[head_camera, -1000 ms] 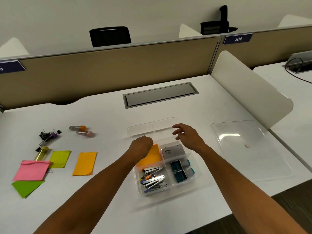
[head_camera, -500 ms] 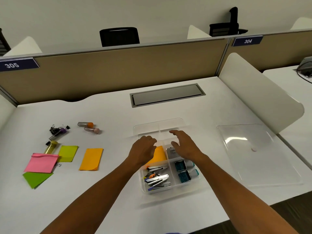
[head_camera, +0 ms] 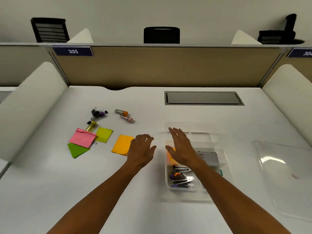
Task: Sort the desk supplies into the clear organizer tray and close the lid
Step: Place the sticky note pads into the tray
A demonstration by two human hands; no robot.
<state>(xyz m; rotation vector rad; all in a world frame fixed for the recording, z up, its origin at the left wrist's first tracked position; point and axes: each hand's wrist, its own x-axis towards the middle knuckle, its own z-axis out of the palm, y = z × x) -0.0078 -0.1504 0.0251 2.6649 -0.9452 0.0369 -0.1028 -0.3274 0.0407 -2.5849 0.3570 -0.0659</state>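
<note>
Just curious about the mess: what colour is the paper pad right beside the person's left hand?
Orange, lying flat on the white desk; the head view shows it clearly.

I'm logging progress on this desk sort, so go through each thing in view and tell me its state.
organizer tray: open, partly filled
lid: off, lying flat on the desk right of the tray
staplers: in the tray's near left compartment
orange sticky pad: on the desk, not sorted
left hand: open, empty, over the orange pad's edge
right hand: open, empty, over the tray

open hands (head_camera: pixel 162 149) over desk (head_camera: pixel 50 191) — organizer tray (head_camera: pixel 226 166), orange note (head_camera: pixel 121 144)
</note>
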